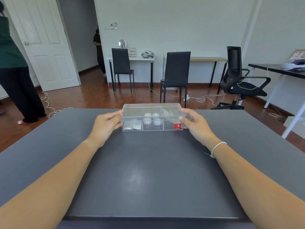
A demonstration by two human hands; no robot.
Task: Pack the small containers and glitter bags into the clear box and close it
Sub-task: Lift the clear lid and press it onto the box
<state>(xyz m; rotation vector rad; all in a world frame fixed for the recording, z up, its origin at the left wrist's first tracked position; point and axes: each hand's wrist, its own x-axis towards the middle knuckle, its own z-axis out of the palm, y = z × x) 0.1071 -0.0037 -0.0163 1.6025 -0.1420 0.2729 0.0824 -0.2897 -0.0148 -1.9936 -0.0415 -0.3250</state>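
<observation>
A clear plastic box with a red sticker at its front right corner stands near the far edge of the dark table. Its clear lid lies on top. Several small round white containers sit in the middle compartment. Glitter bags lie in the left compartment. My left hand grips the box's left end at lid height. At the right end, my right hand holds the box and lid, thumb on the front corner.
Beyond the table stand two black chairs and an office chair on a wood floor with white cables. A person stands at the far left by an open door. Side tables line the wall and the right.
</observation>
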